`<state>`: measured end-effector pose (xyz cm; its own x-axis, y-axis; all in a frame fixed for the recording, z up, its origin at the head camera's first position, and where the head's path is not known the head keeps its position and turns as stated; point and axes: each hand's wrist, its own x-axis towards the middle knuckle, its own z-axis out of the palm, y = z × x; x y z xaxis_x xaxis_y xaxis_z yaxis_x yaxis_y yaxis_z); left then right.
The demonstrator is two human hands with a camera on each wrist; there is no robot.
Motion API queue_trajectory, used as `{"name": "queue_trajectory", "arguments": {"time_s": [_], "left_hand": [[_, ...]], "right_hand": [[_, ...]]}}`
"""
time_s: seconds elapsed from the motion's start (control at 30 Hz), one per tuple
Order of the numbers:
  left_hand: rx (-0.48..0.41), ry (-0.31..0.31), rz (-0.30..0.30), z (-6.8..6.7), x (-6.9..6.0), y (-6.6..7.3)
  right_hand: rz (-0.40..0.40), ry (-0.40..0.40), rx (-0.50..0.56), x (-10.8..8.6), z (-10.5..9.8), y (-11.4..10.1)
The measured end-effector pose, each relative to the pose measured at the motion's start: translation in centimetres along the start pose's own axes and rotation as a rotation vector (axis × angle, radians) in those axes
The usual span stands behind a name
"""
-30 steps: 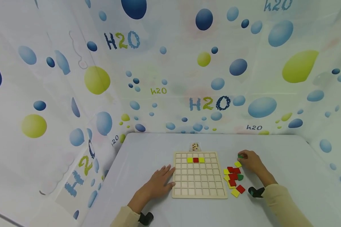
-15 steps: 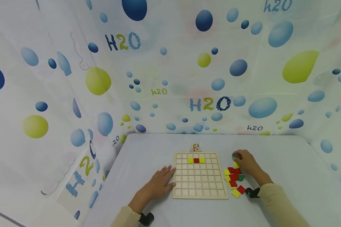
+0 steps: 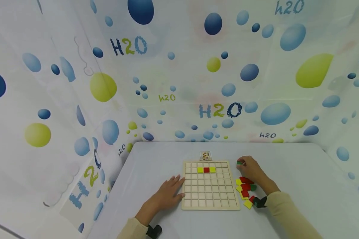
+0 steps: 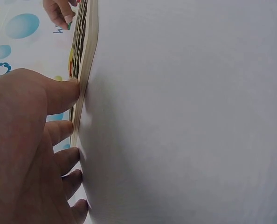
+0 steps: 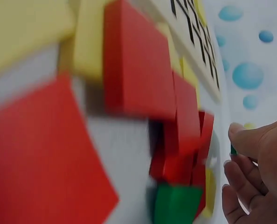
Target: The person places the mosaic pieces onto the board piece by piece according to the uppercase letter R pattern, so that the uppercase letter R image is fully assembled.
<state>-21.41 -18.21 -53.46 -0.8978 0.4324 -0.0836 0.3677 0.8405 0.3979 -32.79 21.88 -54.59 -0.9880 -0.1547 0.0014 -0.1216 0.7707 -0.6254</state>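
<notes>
A light wooden grid board [image 3: 210, 192] lies on the table, with yellow, red and yellow tiles [image 3: 206, 170] side by side in its second row from the back. The left hand [image 3: 168, 192] rests at the board's left edge, fingers spread, thumb and fingertips touching the rim; the left wrist view shows this hand [image 4: 26, 135] against the board's side. To the right of the board's back corner, the right hand [image 3: 251, 168] pinches a green piece [image 3: 239, 163] between thumb and fingers, above the table. The green piece [image 5: 233, 150] is mostly hidden in the right wrist view.
Loose red, yellow and green tiles [image 3: 245, 187] lie in a pile along the board's right side, some overlapping. A small patterned card [image 3: 205, 155] lies behind the board. The white table [image 3: 302, 166] meets a curtain printed with drops [image 3: 179, 66].
The right hand has moved left with the green piece, from beyond the pile's far end towards the board's back right corner. The left hand stays at the board's edge.
</notes>
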Motion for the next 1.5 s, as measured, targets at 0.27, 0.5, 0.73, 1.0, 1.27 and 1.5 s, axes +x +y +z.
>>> {"name": "queue_trajectory", "arguments": {"time_s": [0.27, 0.5, 0.73, 1.0, 1.27, 1.5], "left_hand": [[0.0, -0.001, 0.002, 0.0, -0.1, 0.1], [0.003, 0.005, -0.006, 0.1, -0.1, 0.0], [0.0, 0.01, 0.009, 0.1, 0.0, -0.1], [-0.003, 0.008, 0.004, 0.1, -0.2, 0.0], [0.014, 0.013, -0.009, 0.6, 0.2, -0.5], [0.007, 0.01, -0.007, 0.5, 0.2, -0.4]], "right_hand": [[-0.094, -0.04, 0.029, -0.3, 1.5, -2.2], [-0.095, -0.066, 0.046, -0.3, 2.8, -3.9], [-0.149, -0.052, 0.012, -0.3, 3.7, -4.7], [-0.189, -0.057, -0.013, 0.1, 4.5, -5.1], [-0.175, -0.089, -0.009, 0.2, 4.7, -5.6], [-0.183, -0.098, -0.015, -0.1, 4.5, -6.0]]}}
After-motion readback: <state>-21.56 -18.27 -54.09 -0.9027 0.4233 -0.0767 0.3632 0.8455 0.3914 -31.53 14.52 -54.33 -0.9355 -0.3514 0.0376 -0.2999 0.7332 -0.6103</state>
